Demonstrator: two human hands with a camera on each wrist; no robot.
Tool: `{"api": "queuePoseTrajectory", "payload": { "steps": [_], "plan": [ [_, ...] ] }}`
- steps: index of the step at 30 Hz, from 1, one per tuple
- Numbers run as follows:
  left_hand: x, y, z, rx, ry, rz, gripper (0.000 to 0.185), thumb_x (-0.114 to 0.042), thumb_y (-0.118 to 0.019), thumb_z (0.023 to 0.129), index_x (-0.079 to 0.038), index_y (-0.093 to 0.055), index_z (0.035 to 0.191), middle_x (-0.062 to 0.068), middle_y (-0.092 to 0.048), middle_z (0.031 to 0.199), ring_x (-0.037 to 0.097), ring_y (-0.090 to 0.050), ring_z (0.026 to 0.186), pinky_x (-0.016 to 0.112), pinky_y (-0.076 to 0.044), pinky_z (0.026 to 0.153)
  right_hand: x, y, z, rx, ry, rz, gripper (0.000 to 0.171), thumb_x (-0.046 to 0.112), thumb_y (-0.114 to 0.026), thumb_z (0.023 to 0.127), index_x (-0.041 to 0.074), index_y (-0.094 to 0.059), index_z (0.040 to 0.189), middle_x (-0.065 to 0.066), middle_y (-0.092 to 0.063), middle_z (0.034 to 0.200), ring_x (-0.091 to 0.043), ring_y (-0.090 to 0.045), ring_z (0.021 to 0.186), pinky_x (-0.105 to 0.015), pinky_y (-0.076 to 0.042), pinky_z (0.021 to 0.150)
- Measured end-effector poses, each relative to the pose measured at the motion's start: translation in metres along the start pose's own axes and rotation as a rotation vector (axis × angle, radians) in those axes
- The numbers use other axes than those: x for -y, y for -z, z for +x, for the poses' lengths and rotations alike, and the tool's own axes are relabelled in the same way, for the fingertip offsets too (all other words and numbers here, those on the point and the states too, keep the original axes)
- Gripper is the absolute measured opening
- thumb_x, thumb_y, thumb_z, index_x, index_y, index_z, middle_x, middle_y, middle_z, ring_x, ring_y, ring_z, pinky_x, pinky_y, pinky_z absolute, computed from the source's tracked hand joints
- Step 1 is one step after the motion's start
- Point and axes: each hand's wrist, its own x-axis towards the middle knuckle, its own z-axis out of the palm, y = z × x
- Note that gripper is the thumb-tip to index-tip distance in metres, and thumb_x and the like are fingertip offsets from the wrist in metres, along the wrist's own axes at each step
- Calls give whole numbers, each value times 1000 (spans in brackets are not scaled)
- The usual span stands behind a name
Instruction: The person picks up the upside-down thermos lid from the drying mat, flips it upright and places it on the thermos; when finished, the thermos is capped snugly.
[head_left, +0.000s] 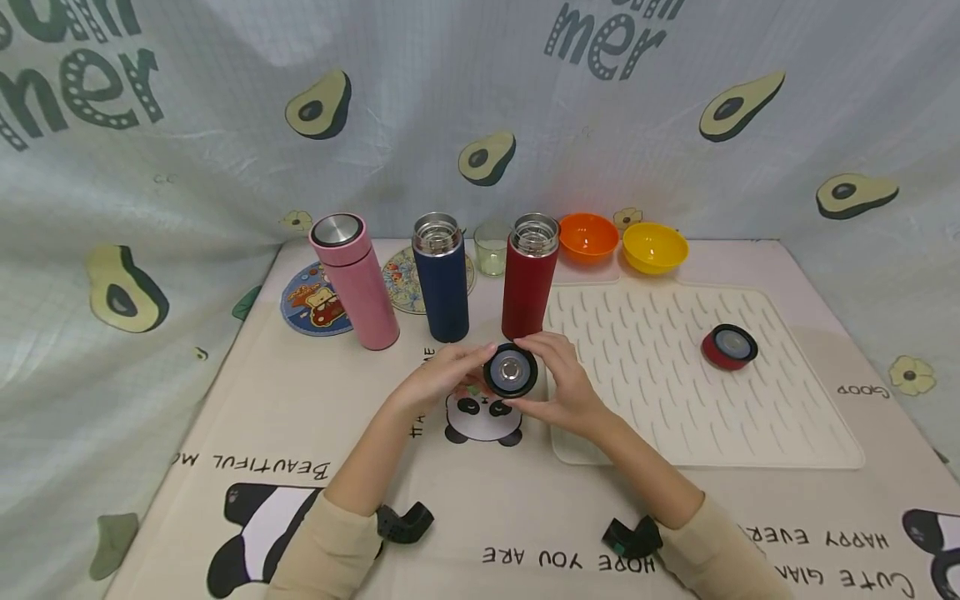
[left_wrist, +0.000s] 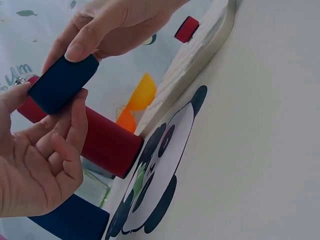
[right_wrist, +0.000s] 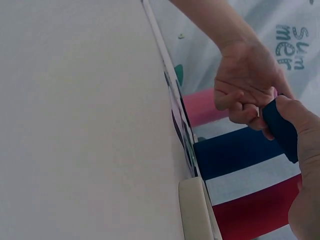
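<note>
The short navy-blue round lid with a black rim is pinched between thumb and fingers of both hands, the left hand on its left side, the right hand on its right. Taking the tall navy-blue cylindrical bottle with a steel mouth as landmark, the lid is held on the person's side of it and to its right. That bottle stands uncapped, long axis upright, and the left hand is the nearer to it. The lid's underside faces the person's head, so its axis looks turned away from the bottle's mouth. To the bottle's right stands a tall red cylindrical bottle, also uncapped.
</note>
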Motion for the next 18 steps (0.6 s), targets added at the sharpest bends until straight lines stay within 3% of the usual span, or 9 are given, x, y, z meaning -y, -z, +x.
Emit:
{"api": "queuePoseTrajectory", "payload": {
  "steps": [8, 14, 18],
  "plan": [
    [-1, 10, -2, -30, -23, 97, 33, -22, -53, 92, 4, -61, 112, 8, -68, 88, 26, -61, 90, 41, -46, 77, -3, 0, -1, -12, -78, 25, 75, 7, -86, 57, 1, -51, 123, -12, -52, 119, -26, -42, 112, -36, -37, 97],
    [0, 13, -3, -48, -40, 123, 37, -18, -61, 88, 5, -59, 116, 12, -68, 92, 20, -61, 88, 39, -48, 77, -6, -2, -3, -9, -110, 31, 75, 5, -87, 56, 0, -51, 122, -14, -51, 119, -27, -42, 112, -35, -37, 97],
    [-1, 11, -5, -119, -73, 140, 39, -19, -66, 84, 5, -60, 115, 13, -67, 98, 21, -63, 92, 36, -50, 82, -4, -1, -2, 11, -156, 20, 77, 3, -87, 56, -2, -49, 123, -16, -50, 121, -28, -41, 114, -38, -38, 98]
  ]
}}
